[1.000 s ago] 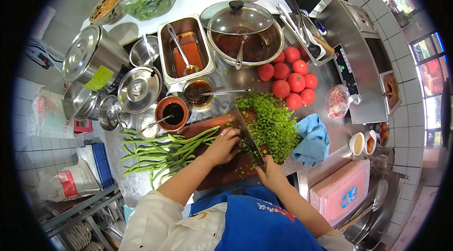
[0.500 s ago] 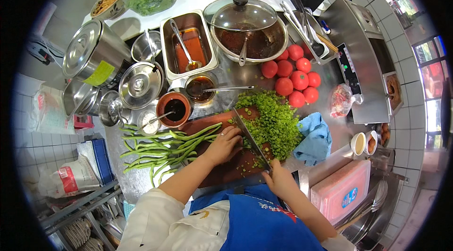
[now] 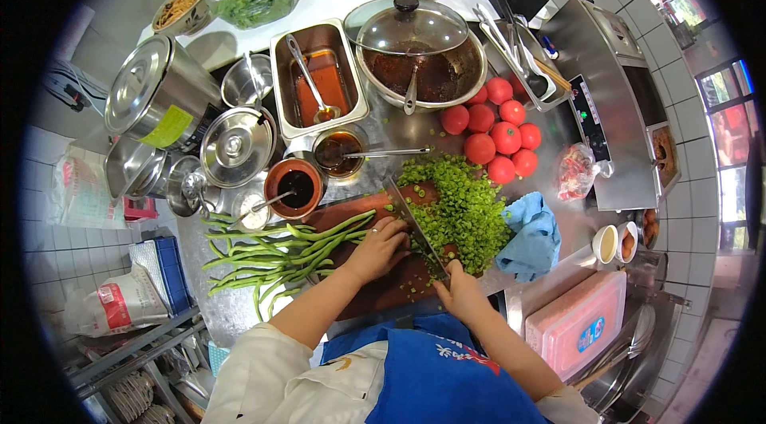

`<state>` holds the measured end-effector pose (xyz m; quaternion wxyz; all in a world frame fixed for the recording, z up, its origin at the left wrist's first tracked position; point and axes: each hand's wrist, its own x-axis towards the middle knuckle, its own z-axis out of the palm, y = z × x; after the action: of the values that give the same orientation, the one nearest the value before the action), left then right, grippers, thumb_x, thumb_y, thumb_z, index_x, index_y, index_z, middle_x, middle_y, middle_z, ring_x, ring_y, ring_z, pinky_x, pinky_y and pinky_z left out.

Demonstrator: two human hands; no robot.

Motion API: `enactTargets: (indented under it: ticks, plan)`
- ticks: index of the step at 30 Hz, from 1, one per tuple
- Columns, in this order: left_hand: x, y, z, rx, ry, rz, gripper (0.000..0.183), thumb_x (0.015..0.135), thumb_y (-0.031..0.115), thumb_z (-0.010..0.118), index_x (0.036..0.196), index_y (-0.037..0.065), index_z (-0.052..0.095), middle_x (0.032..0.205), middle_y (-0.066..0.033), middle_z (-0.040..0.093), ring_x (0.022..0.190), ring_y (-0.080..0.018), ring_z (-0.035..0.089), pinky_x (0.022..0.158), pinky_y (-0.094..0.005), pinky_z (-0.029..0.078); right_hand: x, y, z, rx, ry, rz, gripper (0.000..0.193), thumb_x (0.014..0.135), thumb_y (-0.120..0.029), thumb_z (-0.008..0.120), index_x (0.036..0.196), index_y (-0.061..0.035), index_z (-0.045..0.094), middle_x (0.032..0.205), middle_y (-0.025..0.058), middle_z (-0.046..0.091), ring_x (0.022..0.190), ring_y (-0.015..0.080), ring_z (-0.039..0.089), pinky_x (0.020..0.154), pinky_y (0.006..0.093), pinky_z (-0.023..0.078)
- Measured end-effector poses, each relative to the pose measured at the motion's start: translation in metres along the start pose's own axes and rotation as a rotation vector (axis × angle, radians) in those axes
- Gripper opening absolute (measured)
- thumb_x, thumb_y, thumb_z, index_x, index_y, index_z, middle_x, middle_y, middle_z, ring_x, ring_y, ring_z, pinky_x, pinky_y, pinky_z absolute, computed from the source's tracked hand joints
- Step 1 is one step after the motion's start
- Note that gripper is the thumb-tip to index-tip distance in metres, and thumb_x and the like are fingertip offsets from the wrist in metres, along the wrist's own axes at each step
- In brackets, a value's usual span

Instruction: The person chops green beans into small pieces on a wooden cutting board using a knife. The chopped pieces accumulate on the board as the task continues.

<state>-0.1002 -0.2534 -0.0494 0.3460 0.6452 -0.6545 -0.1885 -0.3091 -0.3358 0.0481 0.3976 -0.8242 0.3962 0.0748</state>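
My right hand [image 3: 464, 295] grips the handle of a kitchen knife [image 3: 416, 224]. Its blade slants away to the left over a brown cutting board [image 3: 383, 293]. Just left of the blade, my left hand [image 3: 380, 252] is curled over the ends of long green beans [image 3: 275, 252], its fingertips close to the steel; the ends under the palm are hidden. The beans fan out leftward past the board onto the metal counter. Right of the knife lies a large heap of chopped green pieces [image 3: 459, 205], with some bits scattered on the board.
A blue cloth [image 3: 530, 236] lies right of the heap, tomatoes [image 3: 506, 137] behind it. Beyond the board stand a brown bowl of dark sauce [image 3: 317, 185], a glass bowl with a spoon [image 3: 341, 171], a steel tray of red oil [image 3: 279, 65] and a lidded pan [image 3: 383, 101].
The knife and my right hand have shifted slightly left, toward my left hand. My left hand stays almost in place on the beans.
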Motion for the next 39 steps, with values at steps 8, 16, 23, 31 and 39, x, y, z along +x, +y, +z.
enactTargets:
  ticks: [8,16,23,31,39]
  plan:
    - [-0.004,-0.002,0.002,-0.018,0.052,0.004,0.027,0.075,0.014,0.075,0.094,0.006,0.057,0.118,-0.0131,0.05,0.116,-0.0369,0.046,0.098,-0.0445,0.042,-0.024,-0.019,-0.026,0.033,-0.096,0.084,0.033,0.088,-0.02,0.065,0.102,0.0012,0.044,0.079,0.028,0.062,0.078,0.047,0.061,0.067,0.0507,0.048]
    - [-0.002,0.011,-0.008,0.095,0.049,0.016,0.032,0.073,0.017,0.077,0.095,0.006,0.057,0.119,-0.0131,0.048,0.116,-0.0373,0.045,0.1,-0.0454,0.04,-0.003,0.003,0.015,0.01,0.049,-0.007,0.032,0.089,-0.02,0.064,0.101,0.0003,0.043,0.077,0.0283,0.061,0.077,0.0479,0.061,0.065,0.0527,0.048]
    - [-0.007,-0.001,-0.006,-0.074,0.038,0.021,0.028,0.072,0.012,0.076,0.093,0.006,0.056,0.119,-0.0136,0.047,0.115,-0.0366,0.045,0.1,-0.0439,0.038,-0.002,0.008,0.007,0.016,0.055,-0.009,0.031,0.088,-0.021,0.064,0.1,0.0002,0.044,0.077,0.0287,0.062,0.078,0.0483,0.061,0.067,0.0533,0.048]
    - [-0.005,0.0,-0.011,-0.128,-0.006,-0.008,0.024,0.072,0.009,0.074,0.09,0.005,0.058,0.118,-0.0137,0.05,0.116,-0.0362,0.045,0.099,-0.0427,0.04,-0.018,-0.012,-0.003,-0.068,-0.052,0.093,0.034,0.087,-0.02,0.066,0.106,0.0009,0.046,0.082,0.0268,0.063,0.081,0.0464,0.061,0.068,0.0494,0.048]
    - [-0.011,-0.007,-0.01,-0.135,0.065,0.006,0.027,0.074,0.01,0.075,0.093,0.007,0.056,0.113,-0.0138,0.049,0.111,-0.037,0.047,0.098,-0.0442,0.038,-0.026,-0.045,-0.047,-0.085,-0.186,0.152,0.033,0.086,-0.02,0.067,0.101,0.0008,0.046,0.081,0.0263,0.063,0.08,0.0472,0.061,0.068,0.0499,0.048]
